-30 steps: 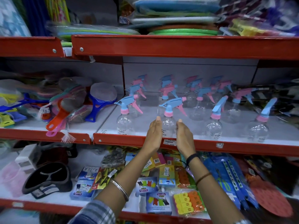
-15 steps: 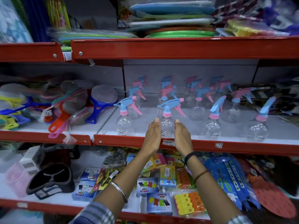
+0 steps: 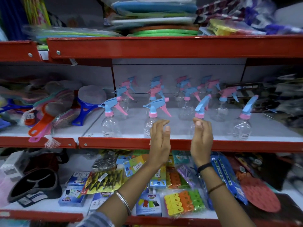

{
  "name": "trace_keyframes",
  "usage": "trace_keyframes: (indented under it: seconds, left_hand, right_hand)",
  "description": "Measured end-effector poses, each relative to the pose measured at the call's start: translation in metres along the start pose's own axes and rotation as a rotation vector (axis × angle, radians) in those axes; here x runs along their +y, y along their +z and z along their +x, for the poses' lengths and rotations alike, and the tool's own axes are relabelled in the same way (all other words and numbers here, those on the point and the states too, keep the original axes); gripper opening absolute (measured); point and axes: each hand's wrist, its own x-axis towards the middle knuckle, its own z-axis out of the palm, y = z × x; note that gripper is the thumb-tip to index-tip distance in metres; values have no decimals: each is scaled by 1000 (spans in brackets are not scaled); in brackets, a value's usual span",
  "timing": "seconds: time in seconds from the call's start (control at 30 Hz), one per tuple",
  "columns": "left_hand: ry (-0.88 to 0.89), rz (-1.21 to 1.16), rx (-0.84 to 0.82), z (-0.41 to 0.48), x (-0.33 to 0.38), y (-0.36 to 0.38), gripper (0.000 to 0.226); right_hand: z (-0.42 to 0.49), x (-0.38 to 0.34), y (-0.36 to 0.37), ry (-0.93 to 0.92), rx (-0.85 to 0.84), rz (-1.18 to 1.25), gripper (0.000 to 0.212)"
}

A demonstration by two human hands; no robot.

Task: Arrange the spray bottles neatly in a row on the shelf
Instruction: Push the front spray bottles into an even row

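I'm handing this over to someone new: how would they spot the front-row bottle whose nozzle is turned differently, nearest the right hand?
Find the middle red-edged shelf holding clear spray bottles. Along its front row of four, count to the third bottle from the left, just behind the right hand. Unlike the two left of it, whose blue heads show side-on with pink triggers, its head shows narrow and slanted.

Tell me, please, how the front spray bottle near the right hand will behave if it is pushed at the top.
The spray bottle looks clear and empty, so it is probably light. With its trigger head high above a narrow base, a push at the top would likely tip it; a push low on the body should slide it along the shelf.
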Motion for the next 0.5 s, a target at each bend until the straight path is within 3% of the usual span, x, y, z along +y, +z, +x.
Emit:
trace_keyframes:
  seconds: [0.1, 0.23, 0.37, 0.5]
  left_hand:
    - [-124, -75, -154, 1, 13, 28, 41]
    - [-302, -108, -301, 2, 26, 60, 57]
    - [-369, -89, -309, 2, 31, 77, 72]
    - [-417, -85, -243, 8, 32, 81, 79]
  right_hand:
    - [24, 15, -22, 106, 32, -27, 41]
    - [48, 40, -34, 403, -141, 16, 59]
    - [59, 50, -39, 532, -307, 52, 67]
    - [56, 53, -43, 544, -319, 70, 67]
